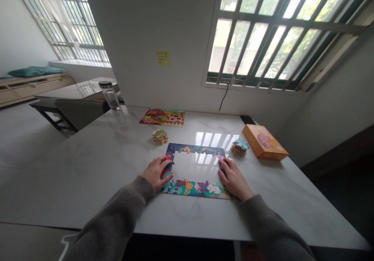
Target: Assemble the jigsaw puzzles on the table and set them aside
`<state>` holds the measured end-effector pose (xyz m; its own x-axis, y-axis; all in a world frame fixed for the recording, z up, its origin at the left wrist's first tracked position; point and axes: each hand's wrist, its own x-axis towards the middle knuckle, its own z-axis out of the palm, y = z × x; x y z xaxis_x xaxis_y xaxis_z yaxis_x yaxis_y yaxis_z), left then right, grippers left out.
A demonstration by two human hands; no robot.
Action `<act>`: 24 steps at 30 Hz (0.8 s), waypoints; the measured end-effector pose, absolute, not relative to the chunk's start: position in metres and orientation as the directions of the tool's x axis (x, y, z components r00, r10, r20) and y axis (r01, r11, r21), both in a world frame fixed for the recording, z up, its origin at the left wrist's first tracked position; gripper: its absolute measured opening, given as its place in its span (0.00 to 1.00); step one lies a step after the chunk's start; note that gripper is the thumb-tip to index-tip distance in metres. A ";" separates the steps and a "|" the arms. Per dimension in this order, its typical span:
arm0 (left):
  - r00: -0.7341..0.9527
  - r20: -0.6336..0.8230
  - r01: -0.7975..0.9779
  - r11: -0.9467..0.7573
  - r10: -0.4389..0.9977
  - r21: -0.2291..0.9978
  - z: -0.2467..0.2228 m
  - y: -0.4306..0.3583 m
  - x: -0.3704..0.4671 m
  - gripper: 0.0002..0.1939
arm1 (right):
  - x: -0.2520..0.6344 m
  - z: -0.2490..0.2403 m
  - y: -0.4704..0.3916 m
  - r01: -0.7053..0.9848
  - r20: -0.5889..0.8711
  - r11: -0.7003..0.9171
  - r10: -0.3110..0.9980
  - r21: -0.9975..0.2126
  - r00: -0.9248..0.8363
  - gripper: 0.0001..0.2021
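Note:
A jigsaw puzzle border [187,188] lies on the table as a closed-looking rectangle, with bare tabletop showing inside it. My left hand [157,172] rests on its left side, fingers stretched over the edge pieces. On the right side lies my right hand [233,178], its fingers spread flat over the pieces there and covering part of them. Beyond the border's upper left corner sits a stack of puzzle pieces [160,136]. Another stack of pieces [239,147], with a light blue one on top, stands past the upper right corner.
A finished-looking farm puzzle [163,117] lies near the wall. An orange box [265,142] stands at the right, with a dark object [247,120] behind it. A clear bottle [110,96] stands at the table's [87,171] far left edge. A black cable [224,97] hangs below the window.

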<state>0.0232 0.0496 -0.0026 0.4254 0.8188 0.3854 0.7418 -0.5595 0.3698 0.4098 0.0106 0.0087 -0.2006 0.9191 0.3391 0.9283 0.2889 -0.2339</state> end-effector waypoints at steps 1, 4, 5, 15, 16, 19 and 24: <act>0.432 0.377 0.742 -0.560 0.820 0.368 -0.003 0.049 0.023 0.27 | 0.410 0.009 0.011 0.928 0.342 0.292 0.917 -0.232 -0.203 0.23; 0.422 0.368 0.734 -0.550 0.829 0.398 -0.003 0.050 0.023 0.27 | 0.411 0.007 0.011 0.928 0.356 0.298 0.911 -0.225 -0.206 0.23; 0.413 0.371 0.728 -0.546 0.832 0.415 -0.002 0.051 0.022 0.25 | 0.411 0.007 0.011 0.928 0.358 0.298 0.911 -0.224 -0.207 0.23; 0.388 0.394 0.701 -0.544 0.833 0.460 0.002 0.059 0.013 0.22 | 0.412 0.007 0.012 0.920 0.347 0.268 0.924 -0.287 -0.161 0.21; 0.386 0.398 0.700 -0.546 0.832 0.461 0.002 0.059 0.012 0.22 | 0.412 0.007 0.012 0.918 0.349 0.268 0.924 -0.294 -0.158 0.21; 0.379 0.409 0.690 -0.548 0.830 0.472 0.004 0.059 0.012 0.21 | 0.413 0.007 0.012 0.904 0.352 0.271 0.924 -0.331 -0.148 0.21; 0.365 0.418 0.684 -0.544 0.832 0.487 0.007 0.058 0.013 0.18 | 0.416 0.006 0.010 0.893 0.335 0.273 0.930 -0.357 -0.150 0.22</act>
